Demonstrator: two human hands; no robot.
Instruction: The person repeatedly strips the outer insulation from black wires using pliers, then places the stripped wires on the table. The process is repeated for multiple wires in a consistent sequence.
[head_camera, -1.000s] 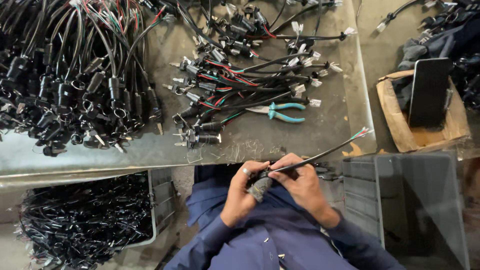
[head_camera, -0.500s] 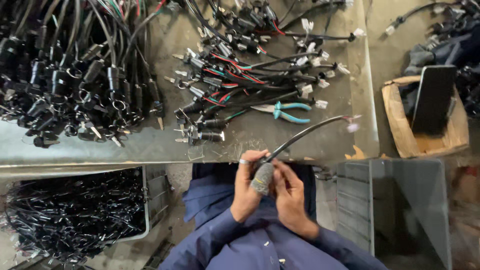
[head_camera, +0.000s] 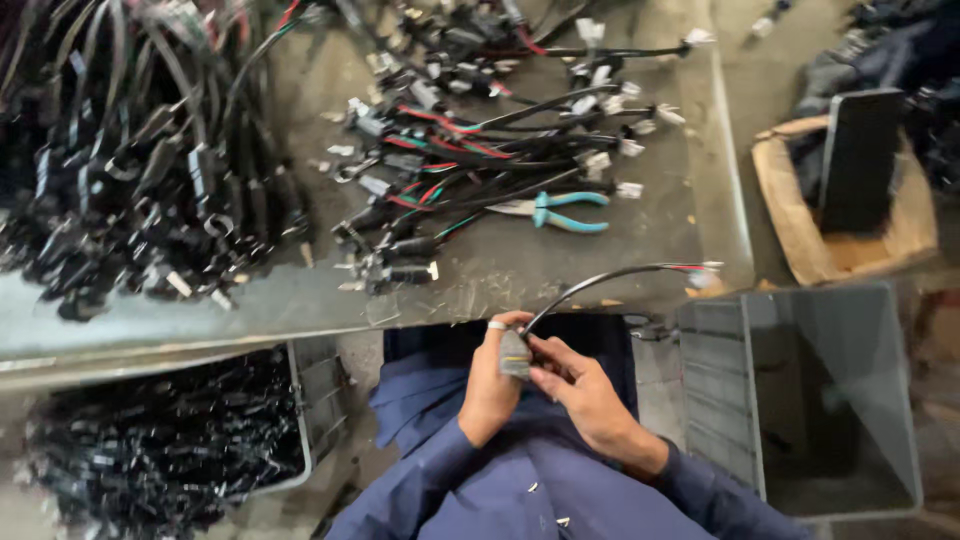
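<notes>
We see the left hand (head_camera: 492, 385) closed around a grey plug (head_camera: 515, 355), just below the table (head_camera: 500, 275) edge. The right hand (head_camera: 585, 395) pinches the same plug from the right, fingertips touching it. Its cable (head_camera: 590, 283) arcs up and rightward to loose coloured wire ends over the table's corner. A grey bin (head_camera: 800, 400) stands close on the right.

Workshop: cable heaps (head_camera: 150, 170), pliers (head_camera: 560, 212)
</notes>
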